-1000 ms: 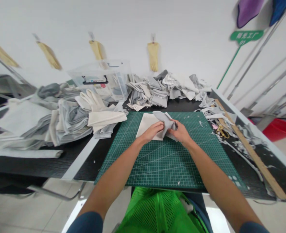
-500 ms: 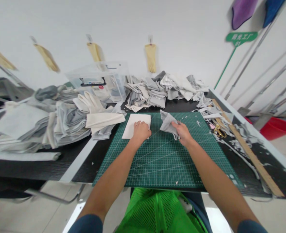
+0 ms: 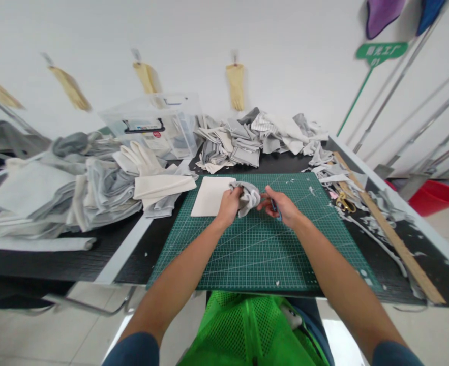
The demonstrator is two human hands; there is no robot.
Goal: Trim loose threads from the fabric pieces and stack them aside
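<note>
A bunched grey-and-white piece of cloth [image 3: 250,197] is gripped in my left hand [image 3: 229,204], just above the cutting mat. My right hand [image 3: 283,207] is beside the cloth on its right, with the fingertips close to its edge. A slim blue tool [image 3: 276,209] lies across the right palm, held by the curled fingers; its exact kind is not clear. Left of my left hand, a cream rectangular piece [image 3: 208,197] rests flat on the green cutting mat [image 3: 247,254].
Folded cloth [image 3: 110,188] is heaped at the left, and more cloth [image 3: 243,140] lies behind the mat. A clear plastic box [image 3: 151,127] stands at the back. On the right are a wooden ruler [image 3: 392,231], gold-handled scissors [image 3: 345,204] and fabric scraps.
My left hand has left the cream piece and taken the grey cloth. The right hand has let go of the cloth, and the blue tool in it now shows.
</note>
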